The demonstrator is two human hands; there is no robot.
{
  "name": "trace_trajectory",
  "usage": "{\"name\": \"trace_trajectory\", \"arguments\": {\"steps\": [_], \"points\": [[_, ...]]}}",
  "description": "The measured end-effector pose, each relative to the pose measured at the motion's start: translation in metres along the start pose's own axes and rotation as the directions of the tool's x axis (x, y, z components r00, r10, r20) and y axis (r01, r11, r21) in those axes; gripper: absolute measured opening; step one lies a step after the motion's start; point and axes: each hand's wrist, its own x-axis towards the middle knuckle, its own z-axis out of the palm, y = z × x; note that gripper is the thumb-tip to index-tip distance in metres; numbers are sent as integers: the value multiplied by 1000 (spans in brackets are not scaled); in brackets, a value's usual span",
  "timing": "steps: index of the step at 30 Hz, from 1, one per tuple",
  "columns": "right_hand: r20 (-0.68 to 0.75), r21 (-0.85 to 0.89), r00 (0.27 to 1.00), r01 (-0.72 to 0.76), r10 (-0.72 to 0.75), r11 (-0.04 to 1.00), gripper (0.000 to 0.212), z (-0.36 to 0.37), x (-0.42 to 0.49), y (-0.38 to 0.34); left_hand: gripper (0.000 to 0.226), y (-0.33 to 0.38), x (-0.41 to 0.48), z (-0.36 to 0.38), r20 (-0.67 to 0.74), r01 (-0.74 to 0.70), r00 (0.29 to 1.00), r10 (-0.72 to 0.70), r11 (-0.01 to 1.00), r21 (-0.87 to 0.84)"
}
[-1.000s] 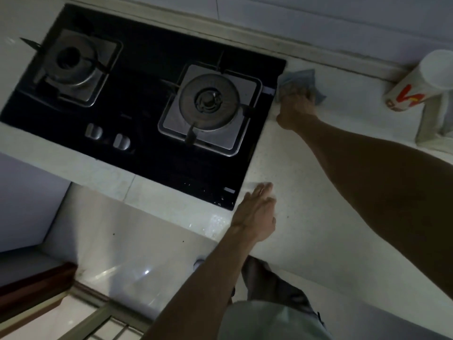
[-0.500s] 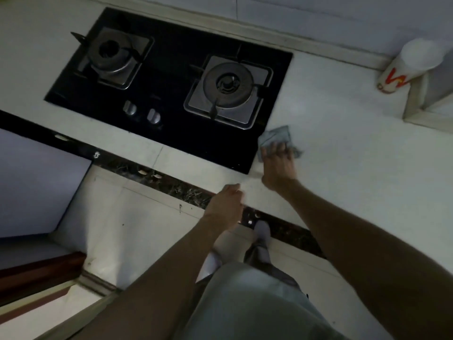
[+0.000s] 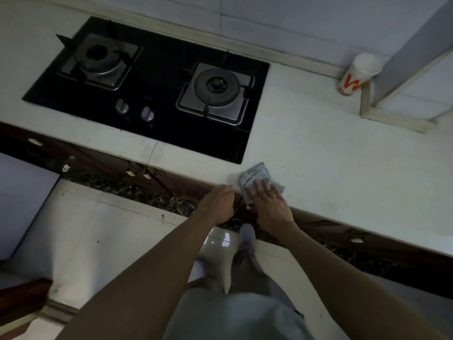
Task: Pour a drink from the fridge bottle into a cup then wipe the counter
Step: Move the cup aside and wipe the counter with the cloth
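1. Two hands at the counter's (image 3: 331,168) front edge: right hand (image 3: 268,204) flat, fingers (image 3: 259,188) loosely spread, pressing a crumpled blue-grey cloth (image 3: 255,175) down just right of the stove (image 3: 157,94).
2. Left hand (image 3: 217,204) curled, fingertips touching the counter lip beside the cloth; grip unclear.
3. One glossy black stove, two round metal burners, two knobs (image 3: 134,110).
4. One white cup (image 3: 358,77), red markings, against the back wall.

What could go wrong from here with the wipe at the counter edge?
1. The cloth under the right hand sits at the counter front edge; one more pull could drag it, and any crumbs, onto the floor.
2. The left hand, cupped at the edge, may miss what gets swept off.
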Motion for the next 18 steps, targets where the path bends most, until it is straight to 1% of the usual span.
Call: {"name": "trace_trajectory", "arguments": {"steps": [2, 4, 6, 8, 11, 13, 14, 16, 18], "points": [[1, 9, 997, -76, 76, 997, 72, -1, -8, 14, 43, 2, 1, 0, 8, -19, 1000, 18, 1000, 14], [17, 10, 980, -199, 199, 980, 72, -1, -19, 28, 49, 6, 4, 1, 18, -40, 999, 39, 998, 38], [51, -7, 944, -327, 327, 945, 73, -3, -26, 37, 49, 14, 9, 0, 0, -60, 998, 60, 996, 63], [120, -16, 896, -429, 428, 903, 75, -8, -26, 35, 48, 25, 16, -1, 2, -82, 997, 82, 993, 85], [220, 13, 843, -506, 491, 863, 75, -16, -11, 24, 51, 40, 32, -1, 27, -112, 994, 110, 988, 103], [255, 30, 823, -532, 508, 846, 77, -21, 0, 21, 51, 50, 42, -2, 27, -122, 992, 120, 988, 100], [264, 39, 826, -525, 498, 850, 78, -22, 4, 21, 51, 55, 47, -2, 10, -126, 992, 126, 987, 100], [225, 40, 874, -450, 430, 892, 80, -21, 10, 27, 48, 60, 58, -4, -36, -116, 992, 121, 986, 122], [162, 34, 929, -343, 333, 939, 80, -24, 18, 38, 44, 64, 68, -9, -73, -71, 994, 77, 994, 77]]}}
